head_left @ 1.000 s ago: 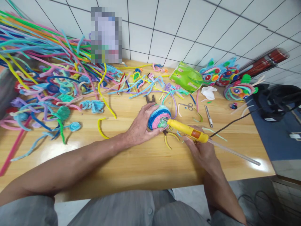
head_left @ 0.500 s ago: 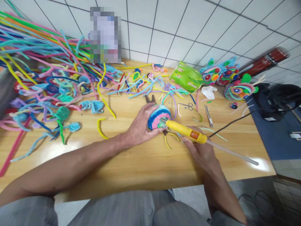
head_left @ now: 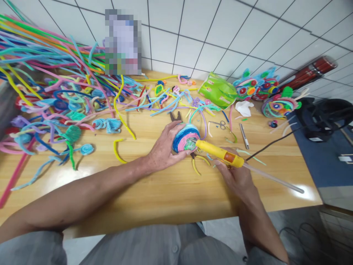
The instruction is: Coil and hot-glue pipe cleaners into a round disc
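Note:
My left hand (head_left: 167, 149) is wrapped round a ball-like piece (head_left: 179, 140) banded in blue, white and pink pipe cleaner, with a green patch at its end. In my right hand (head_left: 234, 175) is a yellow hot glue gun (head_left: 219, 151), its nozzle at the green patch. A clear glue stick (head_left: 275, 179) sticks out of the gun's back. Pliers with yellow handles (head_left: 197, 165) lie partly under the ball-like piece, and their dark jaws show beyond it. My palm hides part of the round piece.
Loose pipe cleaners (head_left: 68, 99) pile up at the left. Small scissors (head_left: 220, 124), a craft knife (head_left: 244, 136) and a green tissue pack (head_left: 216, 90) lie farther back. Colourful pipe-cleaner figures (head_left: 280, 106) and a red flask (head_left: 309, 75) are at the right. The gun's black cord (head_left: 268, 145) runs right.
The glue gun's nozzle has shifted very slightly to the right on the green patch. My left hand keeps its hold on the round piece.

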Tool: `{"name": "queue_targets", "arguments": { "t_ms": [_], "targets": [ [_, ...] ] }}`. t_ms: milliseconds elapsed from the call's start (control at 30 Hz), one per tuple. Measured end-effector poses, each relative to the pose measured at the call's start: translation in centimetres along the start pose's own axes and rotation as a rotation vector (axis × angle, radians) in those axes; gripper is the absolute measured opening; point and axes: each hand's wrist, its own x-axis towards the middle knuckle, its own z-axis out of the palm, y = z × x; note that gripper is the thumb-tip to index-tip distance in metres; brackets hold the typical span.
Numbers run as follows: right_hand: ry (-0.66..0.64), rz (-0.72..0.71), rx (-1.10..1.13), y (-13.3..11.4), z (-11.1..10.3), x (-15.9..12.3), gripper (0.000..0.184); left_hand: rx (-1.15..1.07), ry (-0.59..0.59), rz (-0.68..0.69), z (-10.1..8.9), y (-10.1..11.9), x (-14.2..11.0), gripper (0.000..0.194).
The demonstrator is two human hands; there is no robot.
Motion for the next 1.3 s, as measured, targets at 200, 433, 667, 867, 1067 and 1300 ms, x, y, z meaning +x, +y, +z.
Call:
{"name": "queue_targets", "arguments": {
  "t_ms": [200,433,667,867,1067,1300],
  "targets": [
    [0.006,-0.031,0.017,0.0,0.2,0.0,0.022,0.005,0.01,0.021,0.0,0.0,0.1,0.085],
    [0.003,0.029,0.037,0.3,0.0,-0.1,0.02,0.02,-0.01,0.007,-0.2,0.0,0.1,0.086],
    [0.016,0.17,0.079,0.4,-0.1,0.1,0.024,0.018,0.019,0.029,-0.2,-0.1,0.1,0.084],
    [0.419,0.461,0.151,4.4,-5.8,-0.6,0.04,0.02,0.044,0.017,-0.3,-0.7,0.2,0.08],
    [0.454,0.861,-0.136,11.9,-10.6,-1.8,0.042,-0.006,0.057,-0.022,0.0,-1.1,0.2,0.083],
    [0.478,1.022,-0.237,18.8,-8.2,-2.3,0.04,0.004,0.024,0.0,-0.3,-1.1,0.0,0.08]
  ]
}}
